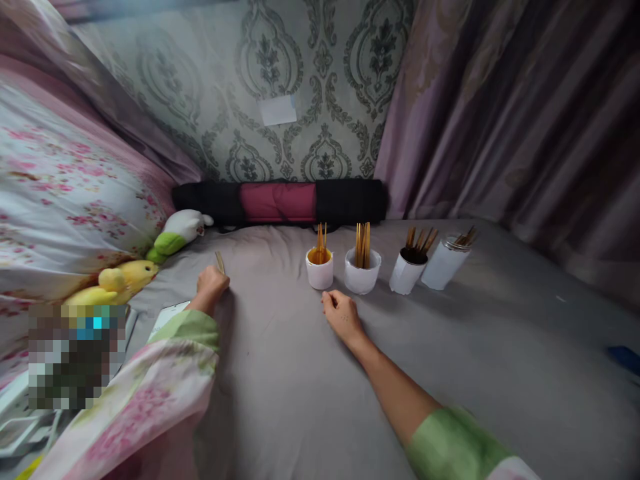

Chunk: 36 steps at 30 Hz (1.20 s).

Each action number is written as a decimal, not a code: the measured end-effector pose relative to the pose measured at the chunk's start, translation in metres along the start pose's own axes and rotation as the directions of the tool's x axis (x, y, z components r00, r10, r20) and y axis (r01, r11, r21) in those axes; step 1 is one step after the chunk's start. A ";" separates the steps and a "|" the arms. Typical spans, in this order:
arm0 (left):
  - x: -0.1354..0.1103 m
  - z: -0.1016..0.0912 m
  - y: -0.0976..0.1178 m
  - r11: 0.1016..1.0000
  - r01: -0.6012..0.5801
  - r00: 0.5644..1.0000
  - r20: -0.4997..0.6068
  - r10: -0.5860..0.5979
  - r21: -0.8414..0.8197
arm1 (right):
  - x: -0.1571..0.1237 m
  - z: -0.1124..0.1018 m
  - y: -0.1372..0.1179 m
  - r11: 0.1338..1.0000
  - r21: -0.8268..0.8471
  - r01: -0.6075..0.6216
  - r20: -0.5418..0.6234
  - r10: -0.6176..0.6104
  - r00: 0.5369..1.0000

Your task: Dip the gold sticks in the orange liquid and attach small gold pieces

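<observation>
My left hand [213,283] is closed in a fist around a few thin wooden sticks [220,261], whose tips rise above it. My right hand [343,315] rests with curled fingers just in front of a small white cup [320,275]; no object shows in it. Thin yellowish sticks [321,241] stand in that cup. To its right, a wider white tub [362,279] holds several similar sticks [363,243]. Further right are a leaning white-wrapped can [406,275] and a tilted white-wrapped jar [444,267], both with darker brown sticks.
The cups stand on a grey sheet [280,387]. A black and maroon roll [278,201] lies along the patterned wall. Left of my arm are a phone [167,316], a yellow plush toy [113,283] and a white-green one [183,230]. A blue item [625,359] lies far right.
</observation>
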<state>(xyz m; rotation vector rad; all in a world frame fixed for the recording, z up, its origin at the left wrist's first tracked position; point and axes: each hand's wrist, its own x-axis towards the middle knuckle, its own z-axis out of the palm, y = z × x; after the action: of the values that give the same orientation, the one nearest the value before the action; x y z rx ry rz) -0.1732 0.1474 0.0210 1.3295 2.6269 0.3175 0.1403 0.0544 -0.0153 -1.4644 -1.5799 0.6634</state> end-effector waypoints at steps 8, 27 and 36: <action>-0.003 -0.001 0.002 0.997 0.050 0.998 -0.037 -0.047 0.065 | 0.000 0.000 0.000 1.000 -0.004 -0.016 0.013 0.016 1.000; -0.004 -0.002 0.000 0.998 0.057 0.998 -0.036 -0.056 0.023 | 0.000 0.000 0.001 1.000 -0.003 -0.007 0.005 0.007 1.000; -0.003 -0.002 -0.003 0.997 0.073 0.997 -0.026 -0.073 -0.004 | 0.000 0.000 0.001 1.000 -0.011 -0.013 0.010 0.013 1.000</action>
<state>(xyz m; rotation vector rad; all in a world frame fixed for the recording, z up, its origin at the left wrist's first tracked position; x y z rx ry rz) -0.1745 0.1433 0.0225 1.2337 2.6878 0.3299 0.1405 0.0546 -0.0160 -1.4823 -1.5854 0.6716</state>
